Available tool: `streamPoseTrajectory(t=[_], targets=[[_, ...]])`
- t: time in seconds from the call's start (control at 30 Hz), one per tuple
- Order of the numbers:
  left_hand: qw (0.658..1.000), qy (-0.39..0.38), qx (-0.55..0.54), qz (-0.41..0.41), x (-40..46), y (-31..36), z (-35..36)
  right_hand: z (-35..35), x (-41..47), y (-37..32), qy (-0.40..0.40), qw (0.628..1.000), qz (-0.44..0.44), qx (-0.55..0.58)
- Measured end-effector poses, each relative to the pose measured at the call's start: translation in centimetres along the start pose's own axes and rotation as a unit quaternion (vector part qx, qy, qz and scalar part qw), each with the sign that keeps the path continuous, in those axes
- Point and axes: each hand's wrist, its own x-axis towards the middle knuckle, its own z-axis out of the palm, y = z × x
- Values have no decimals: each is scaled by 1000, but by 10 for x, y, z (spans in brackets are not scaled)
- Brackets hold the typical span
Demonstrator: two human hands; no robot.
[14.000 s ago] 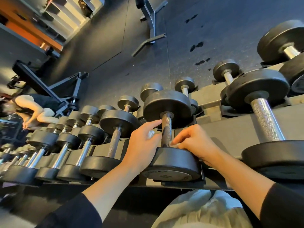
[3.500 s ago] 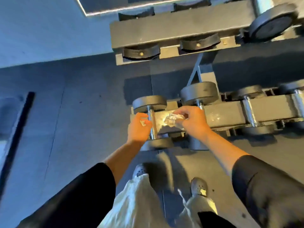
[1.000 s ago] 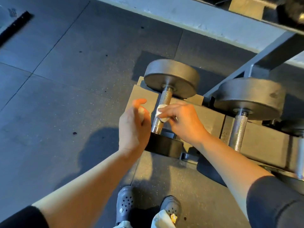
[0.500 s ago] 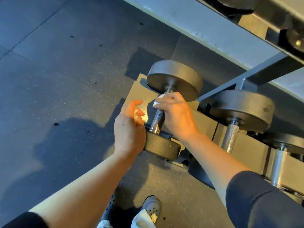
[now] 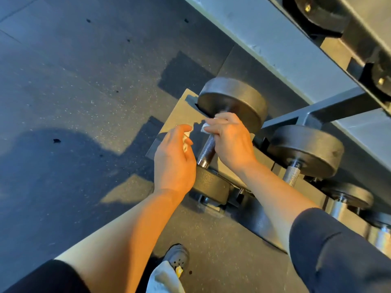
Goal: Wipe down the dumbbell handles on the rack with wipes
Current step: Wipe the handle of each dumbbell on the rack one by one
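Dumbbell (image 5: 222, 134) at the end of the bottom rack (image 5: 175, 115) row is what we're working on. Our right hand (image 5: 230, 140) is curled round the upper part of its knurled handle (image 5: 208, 148), fingers closed on a white wipe (image 5: 204, 127) that pokes out by the fingertips, close under the far weight head. Our left hand (image 5: 173, 161) hangs just beside the handle on its left, not touching the metal, fingers loosely bent around a second small white wipe (image 5: 186, 138); we can't tell how firmly it's gripped. Near weight head sits low in the rack cradle, right below our left wrist. Next dumbbell (image 5: 304, 151) lies just beside on the right, untouched, with more chrome handles past it at the frame edge. Upper rack shelf (image 5: 359, 39) crosses the top right corner. Grey shoe (image 5: 176, 258) stands on the dark speckled floor (image 5: 74, 81) below.
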Motion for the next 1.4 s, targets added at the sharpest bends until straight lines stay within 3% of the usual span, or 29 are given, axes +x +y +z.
streamPoseTrajectory(t=[0.07,0.2,0.33,0.37,0.4,0.53,0.67,0.8,0.87,1.03,1.23,1.4], targets=[[1000,-6,1,3,1,0,-1,2,-7,3,-12,999,-31,-10],[1000,-10,3,14,1,-4,-1,-6,-16,-4,-37,996,-22,84],[1000,-10,2,25,2,-7,-1,-23,-27,-11,-186,968,29,162],[1000,-9,1,26,3,-8,-1,-25,-33,-12,-185,966,39,175],[1000,-10,0,26,3,-8,-1,-27,-40,-12,-150,969,56,187],[1000,-9,-2,30,2,-7,-1,-28,-45,-3,112,962,167,186],[999,-11,-3,34,3,-7,1,-10,-25,9,137,935,225,238],[999,-19,26,19,5,-4,-1,8,-16,8,205,878,281,329],[999,-20,21,26,5,-5,0,12,-21,10,195,868,300,344],[999,-13,14,41,5,-5,1,13,-51,14,48,870,313,377],[998,-18,45,50,3,-3,2,17,-53,10,117,850,311,409],[996,-12,74,43,4,-1,1,14,-63,9,47,824,325,461]])
